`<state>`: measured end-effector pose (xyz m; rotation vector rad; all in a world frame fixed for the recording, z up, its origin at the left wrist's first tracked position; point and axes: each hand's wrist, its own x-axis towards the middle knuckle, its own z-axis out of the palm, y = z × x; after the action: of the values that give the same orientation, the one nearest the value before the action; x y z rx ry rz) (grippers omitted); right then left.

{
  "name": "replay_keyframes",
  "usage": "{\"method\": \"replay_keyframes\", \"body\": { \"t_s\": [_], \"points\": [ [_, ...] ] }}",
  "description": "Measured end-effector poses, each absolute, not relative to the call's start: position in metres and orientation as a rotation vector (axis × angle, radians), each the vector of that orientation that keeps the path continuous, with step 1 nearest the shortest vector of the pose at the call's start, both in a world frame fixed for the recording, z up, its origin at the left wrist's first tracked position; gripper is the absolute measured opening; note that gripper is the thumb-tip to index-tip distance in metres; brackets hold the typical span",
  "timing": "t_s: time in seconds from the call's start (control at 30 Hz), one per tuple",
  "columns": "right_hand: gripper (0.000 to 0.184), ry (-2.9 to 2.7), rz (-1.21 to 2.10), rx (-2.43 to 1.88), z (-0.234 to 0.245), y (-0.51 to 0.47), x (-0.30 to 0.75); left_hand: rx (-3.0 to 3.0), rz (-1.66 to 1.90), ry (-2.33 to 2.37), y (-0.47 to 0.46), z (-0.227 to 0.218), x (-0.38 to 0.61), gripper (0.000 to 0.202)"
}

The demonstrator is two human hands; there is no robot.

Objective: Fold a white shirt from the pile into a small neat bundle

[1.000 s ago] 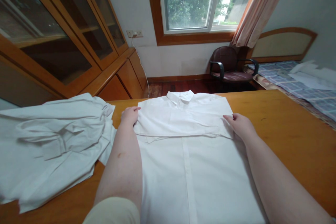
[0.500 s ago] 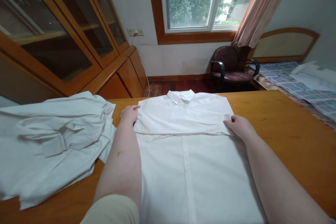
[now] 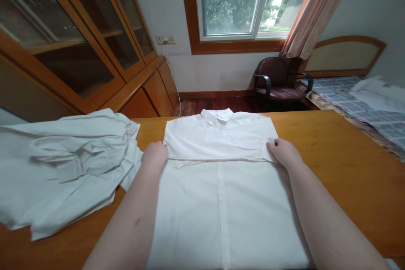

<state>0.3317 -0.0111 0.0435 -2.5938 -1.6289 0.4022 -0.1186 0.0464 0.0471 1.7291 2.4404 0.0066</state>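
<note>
A white shirt (image 3: 221, 194) lies flat on the wooden table (image 3: 341, 164), collar at the far end, with its sleeves folded across the chest. My left hand (image 3: 155, 156) rests on the shirt's left edge, at the end of the folded sleeve, fingers curled down on the cloth. My right hand (image 3: 283, 152) pinches the folded sleeve's cuff at the shirt's right edge. Both forearms lie along the shirt's sides.
A pile of crumpled white garments (image 3: 63, 164) covers the table's left part. Wooden cabinets with glass doors (image 3: 72, 42) stand at left. Beyond the table are a dark armchair (image 3: 274, 78), a window (image 3: 237, 0) and a bed with white cloth (image 3: 370, 101).
My left hand has slid back toward me along the shirt's left edge, from the shoulder area to the sleeve fold. The right hand stays at the cuff. The view shifted slightly.
</note>
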Motion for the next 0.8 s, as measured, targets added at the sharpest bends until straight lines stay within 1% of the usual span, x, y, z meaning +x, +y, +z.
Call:
{"method": "replay_keyframes", "body": {
  "t_s": [0.07,0.1,0.27,0.4,0.57,0.63,0.73,0.8],
  "points": [
    [0.037,-1.63,0.398,-2.595,0.043,-0.011,0.332,1.75,0.169,2.448,0.041,0.03,-0.12,0.04],
    [0.037,-1.63,0.394,-2.593,0.043,-0.011,0.332,1.762,0.261,2.43,0.039,0.025,-0.121,0.04],
    [0.036,-1.635,0.406,-2.573,0.044,-0.012,0.332,1.735,0.493,2.36,0.042,0.02,-0.131,0.026],
    [0.036,-1.625,0.416,-2.579,0.044,-0.013,0.332,1.735,0.592,2.364,0.045,0.019,-0.137,0.041],
    [0.037,-1.64,0.41,-2.59,0.043,-0.011,0.333,1.987,0.6,2.346,0.04,0.026,-0.131,0.037],
    [0.037,-1.648,0.405,-2.581,0.042,-0.01,0.334,2.063,0.488,2.318,0.038,0.03,-0.129,0.036],
    [0.038,-1.653,0.396,-2.58,0.041,-0.01,0.334,1.966,0.275,2.422,0.035,0.032,-0.131,0.036],
    [0.038,-1.661,0.392,-2.588,0.041,-0.01,0.334,1.872,0.247,2.528,0.035,0.032,-0.134,0.038]
  ]
}}
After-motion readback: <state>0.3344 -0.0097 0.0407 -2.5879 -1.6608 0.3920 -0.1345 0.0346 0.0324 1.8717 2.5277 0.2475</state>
